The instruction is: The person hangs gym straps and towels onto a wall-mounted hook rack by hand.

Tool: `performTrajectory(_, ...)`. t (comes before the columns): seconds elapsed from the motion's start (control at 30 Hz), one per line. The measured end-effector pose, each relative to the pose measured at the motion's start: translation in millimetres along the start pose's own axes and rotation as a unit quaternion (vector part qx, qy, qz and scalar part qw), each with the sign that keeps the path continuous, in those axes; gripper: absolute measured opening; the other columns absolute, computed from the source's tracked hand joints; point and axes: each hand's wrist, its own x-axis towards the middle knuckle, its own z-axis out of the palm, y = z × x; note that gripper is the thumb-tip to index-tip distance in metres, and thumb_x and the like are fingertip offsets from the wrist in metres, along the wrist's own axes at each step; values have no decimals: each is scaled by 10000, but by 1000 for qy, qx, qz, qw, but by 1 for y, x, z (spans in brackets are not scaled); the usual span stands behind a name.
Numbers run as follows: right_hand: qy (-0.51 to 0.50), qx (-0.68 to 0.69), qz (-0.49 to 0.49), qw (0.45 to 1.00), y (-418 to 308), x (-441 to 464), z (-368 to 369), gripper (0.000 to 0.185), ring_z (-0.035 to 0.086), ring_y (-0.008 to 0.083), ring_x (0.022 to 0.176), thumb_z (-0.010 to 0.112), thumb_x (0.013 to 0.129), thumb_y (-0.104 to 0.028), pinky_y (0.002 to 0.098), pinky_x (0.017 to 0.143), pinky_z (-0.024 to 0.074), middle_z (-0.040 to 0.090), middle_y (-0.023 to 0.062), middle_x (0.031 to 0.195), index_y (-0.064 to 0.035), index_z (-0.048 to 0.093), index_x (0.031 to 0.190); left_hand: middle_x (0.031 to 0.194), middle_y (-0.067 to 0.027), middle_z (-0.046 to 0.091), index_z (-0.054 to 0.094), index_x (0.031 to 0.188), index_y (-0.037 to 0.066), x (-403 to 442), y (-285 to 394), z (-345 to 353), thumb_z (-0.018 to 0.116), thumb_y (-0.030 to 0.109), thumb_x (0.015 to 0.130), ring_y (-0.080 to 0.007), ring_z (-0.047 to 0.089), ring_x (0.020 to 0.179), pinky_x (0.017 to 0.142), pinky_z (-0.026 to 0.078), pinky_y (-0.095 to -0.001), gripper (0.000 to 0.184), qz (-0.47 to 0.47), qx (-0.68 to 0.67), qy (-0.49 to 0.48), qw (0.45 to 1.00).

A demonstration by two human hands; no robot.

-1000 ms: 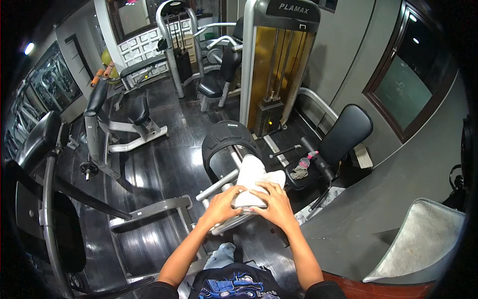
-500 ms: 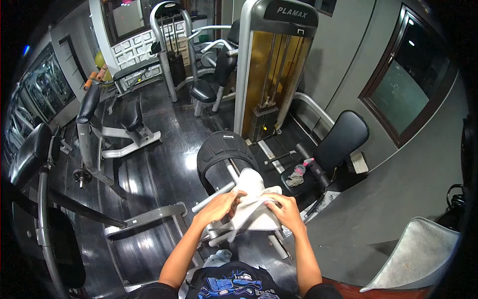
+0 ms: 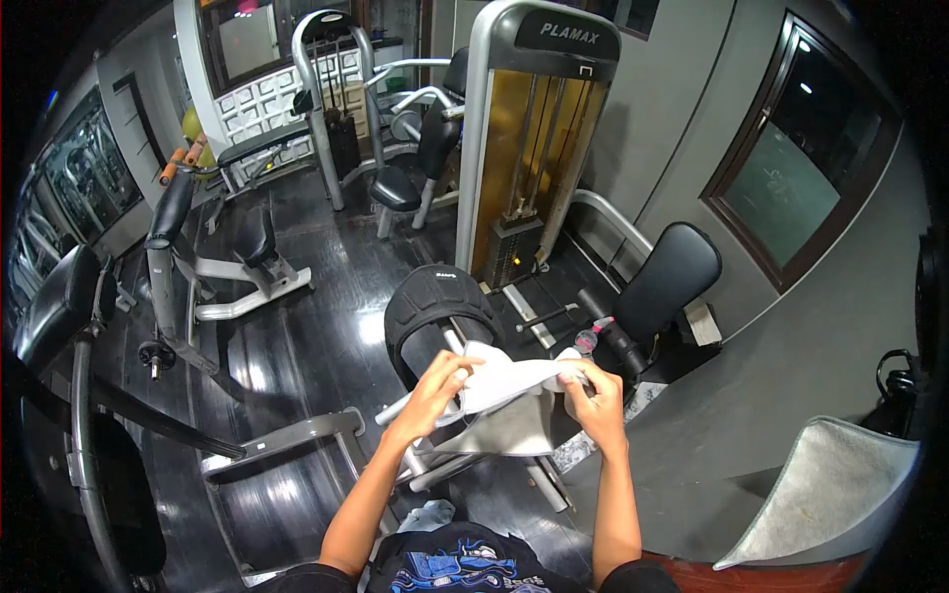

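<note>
A white cloth (image 3: 506,383) is stretched between my two hands, over the silver frame of a machine. My left hand (image 3: 431,394) pinches its left side, and my right hand (image 3: 593,396) grips its bunched right corner. Below my fingers, a greyer flap (image 3: 509,430) hangs down in front of the metal bars; whether it is part of the same cloth I cannot tell. Just beyond the cloth is a black curved pad (image 3: 440,296).
A weight-stack machine (image 3: 539,148) stands ahead, with a black seat back (image 3: 669,281) and a pink-topped bottle (image 3: 587,341) to its right. Benches and machines (image 3: 252,282) line the left. A grey cloth (image 3: 825,489) hangs at the lower right.
The cloth has gone from bunched together to spread out between my hands. My right hand has moved right and my left hand slightly left. The view has shifted a little.
</note>
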Motion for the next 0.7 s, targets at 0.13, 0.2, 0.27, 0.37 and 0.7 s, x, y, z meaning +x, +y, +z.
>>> performTrajectory(0.13,54,-25,-62,996,-14,3,-8,179,707,174,832,721,919,-117,302,764,534,753,130,938,12,731,1041,1151,-81,457,532,1314,35,-3,8,17,532,217,1009,-157,570,905,842,505,-299,356,0,-101,167,981)
performTrajectory(0.2,136,-37,-61,988,-27,1,-10,178,711,190,814,726,910,-112,299,749,536,752,130,920,15,733,1034,1089,-98,512,527,1268,50,-10,-12,24,480,247,1033,-138,582,836,763,525,-288,310,-28,-175,186,967)
performTrajectory(0.27,174,-33,-101,979,-32,-2,-9,174,705,200,776,731,900,-107,299,716,532,749,130,900,15,738,1024,999,-103,574,535,1222,48,-18,-20,22,423,294,1058,-166,619,798,744,542,-301,317,-94,-324,95,936)
performTrajectory(0.37,148,-84,-135,976,-59,-16,-15,166,689,215,725,754,844,-68,308,675,519,747,125,883,-3,753,997,1139,-162,633,492,1342,29,-27,-12,39,393,445,1069,-265,656,1024,880,541,-400,508,-82,-347,-26,934)
performTrajectory(0.7,-116,-79,-138,980,-99,-88,-3,380,658,277,1067,797,825,-278,386,919,544,696,97,1174,-109,748,1161,1298,-114,588,513,1371,34,-50,8,92,560,432,1000,-231,587,1172,986,514,-429,546,2,-540,-51,840)
